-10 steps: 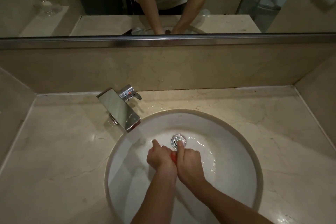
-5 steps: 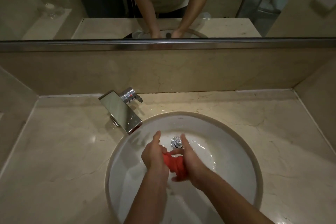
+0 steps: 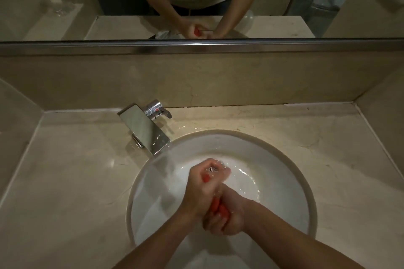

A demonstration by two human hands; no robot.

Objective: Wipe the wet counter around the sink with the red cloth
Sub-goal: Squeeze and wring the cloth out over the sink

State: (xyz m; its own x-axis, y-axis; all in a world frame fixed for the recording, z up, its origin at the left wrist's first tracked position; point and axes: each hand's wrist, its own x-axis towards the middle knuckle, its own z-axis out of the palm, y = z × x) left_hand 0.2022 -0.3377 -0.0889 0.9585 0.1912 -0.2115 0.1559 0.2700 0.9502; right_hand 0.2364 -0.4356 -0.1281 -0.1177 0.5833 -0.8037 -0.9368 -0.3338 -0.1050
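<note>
Wringing has tightened: left hand (image 3: 202, 185) and right hand (image 3: 227, 217), apart half a second ago, now clench the twisted red cloth (image 3: 216, 205) over the round white sink (image 3: 284, 181); beige marble tabletop (image 3: 76, 181) remains unwiped.

The cloth (image 3: 216, 205) at lower centre shows bright red-orange. The sink (image 3: 273, 159) is plain white. The surface (image 3: 65, 181) is cream marble with faint brown veins. The tap (image 3: 144, 128) at centre left is mirror-bright chrome with a small red dot.
</note>
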